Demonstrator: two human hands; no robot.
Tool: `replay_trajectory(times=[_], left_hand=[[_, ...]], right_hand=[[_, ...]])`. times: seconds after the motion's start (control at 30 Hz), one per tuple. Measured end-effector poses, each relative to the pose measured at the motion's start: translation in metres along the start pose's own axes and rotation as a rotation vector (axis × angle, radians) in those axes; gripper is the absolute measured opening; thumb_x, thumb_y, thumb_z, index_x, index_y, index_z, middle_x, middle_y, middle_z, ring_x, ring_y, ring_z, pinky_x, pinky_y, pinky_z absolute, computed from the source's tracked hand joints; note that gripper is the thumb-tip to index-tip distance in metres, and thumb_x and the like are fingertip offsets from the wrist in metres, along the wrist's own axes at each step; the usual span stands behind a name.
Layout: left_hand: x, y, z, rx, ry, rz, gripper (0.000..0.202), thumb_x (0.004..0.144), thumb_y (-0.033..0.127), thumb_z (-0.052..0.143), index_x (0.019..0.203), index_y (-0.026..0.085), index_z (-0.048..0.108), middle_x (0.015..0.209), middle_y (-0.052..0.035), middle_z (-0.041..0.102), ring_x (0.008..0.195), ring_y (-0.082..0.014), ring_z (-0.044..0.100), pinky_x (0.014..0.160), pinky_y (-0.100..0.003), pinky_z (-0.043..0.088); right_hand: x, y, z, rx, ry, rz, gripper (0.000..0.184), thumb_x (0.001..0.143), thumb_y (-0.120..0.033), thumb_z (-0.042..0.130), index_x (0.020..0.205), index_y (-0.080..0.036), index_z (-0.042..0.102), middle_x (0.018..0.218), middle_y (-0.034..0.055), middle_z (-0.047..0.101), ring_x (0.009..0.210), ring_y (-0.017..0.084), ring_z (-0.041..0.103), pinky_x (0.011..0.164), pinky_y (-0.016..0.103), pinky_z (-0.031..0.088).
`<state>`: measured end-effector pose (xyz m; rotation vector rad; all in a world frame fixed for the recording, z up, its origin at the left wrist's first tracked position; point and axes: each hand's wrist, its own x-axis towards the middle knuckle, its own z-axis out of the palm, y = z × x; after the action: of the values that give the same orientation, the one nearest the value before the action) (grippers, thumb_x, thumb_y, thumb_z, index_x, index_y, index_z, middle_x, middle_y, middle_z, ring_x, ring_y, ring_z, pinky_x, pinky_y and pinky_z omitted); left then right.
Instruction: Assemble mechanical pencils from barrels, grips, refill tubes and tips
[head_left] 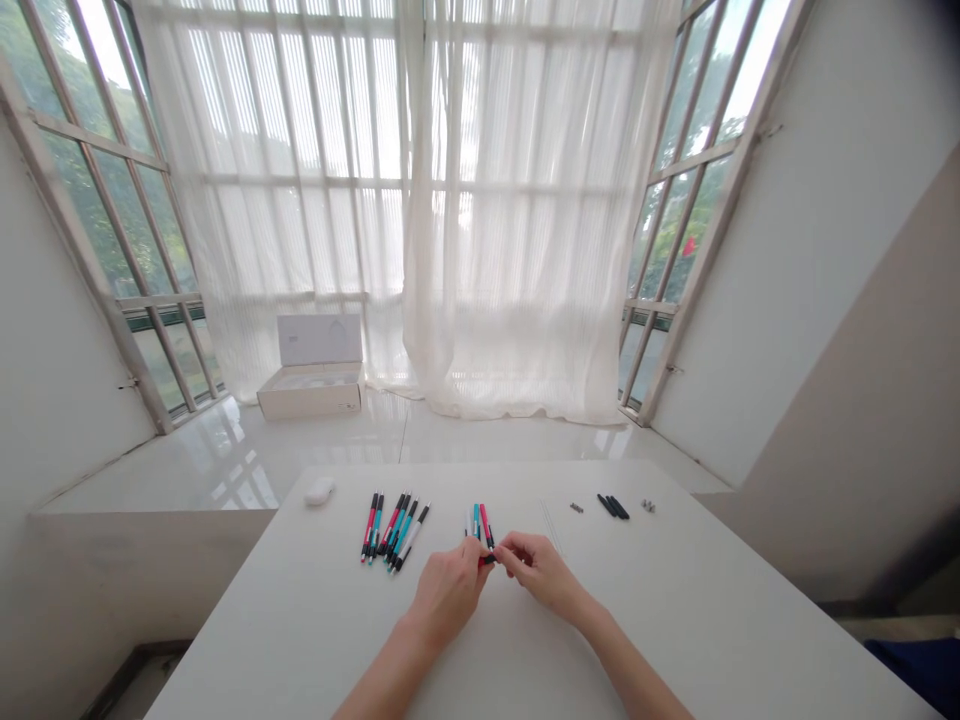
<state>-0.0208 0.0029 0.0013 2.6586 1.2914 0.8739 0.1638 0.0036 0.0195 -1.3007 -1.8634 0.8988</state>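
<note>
My left hand (448, 588) is closed around a pen (487, 561), of which a red piece and a black end show past the fingers. My right hand (541, 570) pinches thumb and fingertips together right at that black end; what is between them is too small to make out. Just beyond my hands lie a few pen barrels (475, 520) in white, blue and red, partly hidden by my left hand. Right of them are thin, pale refills (551, 525), hard to see against the white table.
Several pens (396, 530) in red, blue and white with black ends lie at left. A white rounded case (320, 491) sits at the table's (300, 640) far left. Rightward are small springs (577, 508), black tubular parts (613, 507) and small metal pieces (648, 506). An open white box (309, 402) stands on the sill.
</note>
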Motion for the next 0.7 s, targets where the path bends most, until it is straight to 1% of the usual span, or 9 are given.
replay_trajectory(times=[0.07,0.13,0.23,0.3,0.4,0.47,0.53,0.6,0.7], left_hand=[[0.0007,-0.0001,0.0,-0.021,-0.009,0.004,0.009,0.098,0.025,0.042,0.1,0.02,0.049,0.086,-0.0026,0.067,0.068,-0.0168,0.066,0.056,-0.023,0.042],[0.0014,0.0001,-0.0005,-0.035,-0.007,0.022,0.011,0.097,0.025,0.041,0.104,0.02,0.049,0.091,-0.0034,0.067,0.071,-0.0173,0.066,0.057,-0.024,0.042],[0.002,0.0003,-0.0014,-0.026,-0.007,0.053,0.016,0.099,0.023,0.034,0.102,0.021,0.05,0.09,-0.0034,0.066,0.071,-0.0171,0.065,0.057,-0.024,0.042],[0.002,0.0,-0.0021,-0.015,-0.01,0.052,0.017,0.1,0.022,0.033,0.099,0.021,0.05,0.087,-0.0029,0.066,0.069,-0.0167,0.065,0.056,-0.024,0.041],[0.0017,-0.0004,-0.0029,-0.009,-0.024,0.028,0.01,0.098,0.022,0.038,0.098,0.021,0.048,0.087,-0.0021,0.066,0.069,-0.0166,0.065,0.055,-0.023,0.04],[0.0013,-0.0006,-0.003,-0.01,-0.045,0.012,0.006,0.097,0.021,0.041,0.098,0.021,0.047,0.086,-0.0014,0.066,0.07,-0.0169,0.066,0.054,-0.023,0.039],[0.0008,-0.0007,-0.0028,-0.018,-0.064,0.007,0.005,0.096,0.021,0.043,0.1,0.021,0.047,0.087,-0.0015,0.067,0.071,-0.0174,0.066,0.055,-0.023,0.04],[0.0004,-0.0006,-0.0026,-0.037,-0.065,0.014,0.009,0.096,0.023,0.045,0.104,0.021,0.046,0.091,-0.0025,0.067,0.075,-0.0181,0.067,0.057,-0.024,0.042],[0.0005,-0.0001,-0.003,-0.064,-0.043,0.036,0.016,0.096,0.026,0.043,0.112,0.021,0.045,0.097,-0.0044,0.067,0.08,-0.0189,0.067,0.062,-0.026,0.045]], right_hand=[[-0.0007,0.0027,-0.0016,0.048,-0.002,-0.004,0.028,0.087,-0.043,0.053,0.079,-0.018,0.063,0.065,-0.0016,0.058,0.058,0.012,0.049,0.054,0.023,0.038],[-0.0018,0.0031,-0.0031,0.076,0.017,-0.015,0.022,0.085,-0.04,0.056,0.085,-0.019,0.064,0.076,0.0003,0.062,0.066,0.013,0.052,0.056,0.023,0.04],[-0.0037,0.0016,-0.0047,0.104,0.037,-0.032,0.019,0.082,-0.039,0.059,0.085,-0.021,0.063,0.089,0.0018,0.063,0.075,0.014,0.055,0.057,0.022,0.041],[-0.0047,0.001,-0.0051,0.137,0.032,-0.023,0.02,0.081,-0.04,0.061,0.086,-0.021,0.062,0.089,0.0016,0.062,0.073,0.013,0.055,0.056,0.022,0.041],[-0.0049,0.0017,-0.0041,0.218,0.03,0.021,0.027,0.08,-0.045,0.062,0.093,-0.021,0.06,0.085,0.0004,0.062,0.064,0.011,0.053,0.056,0.022,0.042],[-0.0043,0.0025,-0.0024,0.263,0.006,0.058,0.031,0.084,-0.05,0.056,0.093,-0.02,0.059,0.074,-0.0015,0.061,0.054,0.01,0.049,0.053,0.023,0.041],[-0.0033,0.0029,-0.0009,0.271,-0.025,0.083,0.036,0.087,-0.054,0.049,0.085,-0.02,0.059,0.063,-0.0031,0.058,0.048,0.01,0.046,0.05,0.024,0.039],[-0.0024,0.0026,-0.0007,0.257,-0.026,0.081,0.036,0.087,-0.053,0.05,0.078,-0.019,0.059,0.061,-0.0027,0.058,0.05,0.011,0.048,0.051,0.025,0.039],[-0.0018,0.0017,-0.0033,0.235,0.04,0.053,0.024,0.082,-0.044,0.058,0.081,-0.02,0.061,0.072,-0.0009,0.062,0.063,0.013,0.054,0.058,0.025,0.042]])
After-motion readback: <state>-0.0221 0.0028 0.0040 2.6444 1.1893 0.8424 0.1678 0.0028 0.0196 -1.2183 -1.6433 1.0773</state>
